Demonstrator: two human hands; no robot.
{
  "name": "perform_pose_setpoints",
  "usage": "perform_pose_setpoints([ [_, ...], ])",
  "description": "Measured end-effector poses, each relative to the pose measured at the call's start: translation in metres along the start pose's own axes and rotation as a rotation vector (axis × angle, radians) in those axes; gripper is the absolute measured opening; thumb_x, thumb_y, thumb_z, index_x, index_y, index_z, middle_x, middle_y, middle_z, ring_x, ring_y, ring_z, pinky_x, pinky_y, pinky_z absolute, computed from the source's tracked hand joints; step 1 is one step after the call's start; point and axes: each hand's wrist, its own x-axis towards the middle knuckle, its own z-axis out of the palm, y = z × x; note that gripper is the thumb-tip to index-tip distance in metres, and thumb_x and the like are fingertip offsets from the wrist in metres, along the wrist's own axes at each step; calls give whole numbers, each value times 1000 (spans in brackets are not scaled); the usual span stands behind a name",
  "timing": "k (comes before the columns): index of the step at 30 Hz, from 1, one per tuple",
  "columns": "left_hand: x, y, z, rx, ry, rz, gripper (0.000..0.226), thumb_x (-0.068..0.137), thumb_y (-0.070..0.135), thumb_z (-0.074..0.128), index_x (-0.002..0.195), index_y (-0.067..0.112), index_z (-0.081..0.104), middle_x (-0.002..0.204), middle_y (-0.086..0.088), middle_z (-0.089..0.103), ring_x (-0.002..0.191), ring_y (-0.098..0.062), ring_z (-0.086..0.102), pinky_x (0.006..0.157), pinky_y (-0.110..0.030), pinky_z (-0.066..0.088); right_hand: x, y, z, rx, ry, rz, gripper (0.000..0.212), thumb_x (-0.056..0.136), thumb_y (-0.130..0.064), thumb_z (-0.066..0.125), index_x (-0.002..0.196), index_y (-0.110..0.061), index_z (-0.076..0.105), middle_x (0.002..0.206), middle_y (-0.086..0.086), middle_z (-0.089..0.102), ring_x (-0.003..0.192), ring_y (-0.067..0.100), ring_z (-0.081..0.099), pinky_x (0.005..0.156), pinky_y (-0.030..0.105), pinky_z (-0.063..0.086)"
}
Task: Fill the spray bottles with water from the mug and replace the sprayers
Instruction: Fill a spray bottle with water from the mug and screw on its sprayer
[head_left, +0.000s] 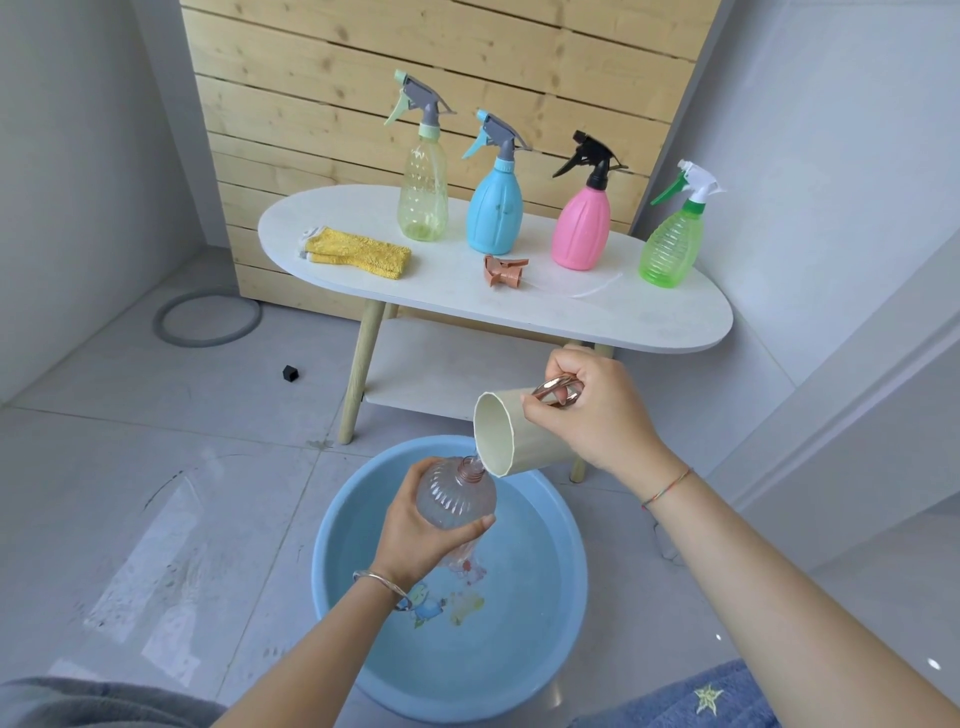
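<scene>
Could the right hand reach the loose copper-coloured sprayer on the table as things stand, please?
Probably not yet: the right hand grips the tilted mug over the clear bottle; nothing blocks the sprayer on the table.

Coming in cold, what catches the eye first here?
In the foreground, the right hand tips a cream mug at the neck of a clear bottle gripped by the left hand, over a blue basin. Behind, a yellow bottle, blue bottle, pink bottle and green bottle stand on the white table, a loose sprayer lying before them.
</scene>
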Motion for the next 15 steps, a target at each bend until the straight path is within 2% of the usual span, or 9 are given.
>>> perform_pose_setpoints([
  [6, -1, 1, 1, 4, 6, -8, 80, 45, 55, 87, 113, 37, 50, 114, 17, 61, 109, 1, 56, 85, -7, 41, 0, -1, 2, -51, -13, -58, 39, 65, -7, 71, 54, -16, 34, 59, -3, 35, 58, 12, 32, 54, 27, 25],
  [10, -1, 0, 0, -2, 18, -10, 79, 45, 53, 88, 112, 38, 51, 113, 16, 61, 108, -2, 58, 88, -17, 45, 1, 0, 2, -51, -5, -53, 34, 66, -8, 72, 56, -8, 39, 60, -3, 37, 58, 12, 33, 54, 26, 25],
  [15, -2, 2, 0, -4, 22, -18, 79, 44, 54, 87, 112, 38, 50, 113, 16, 61, 107, -1, 57, 87, -18, 46, 1, 0, 1, -42, 7, -52, 34, 67, -8, 72, 56, -7, 39, 60, -2, 37, 58, 12, 33, 54, 25, 24],
])
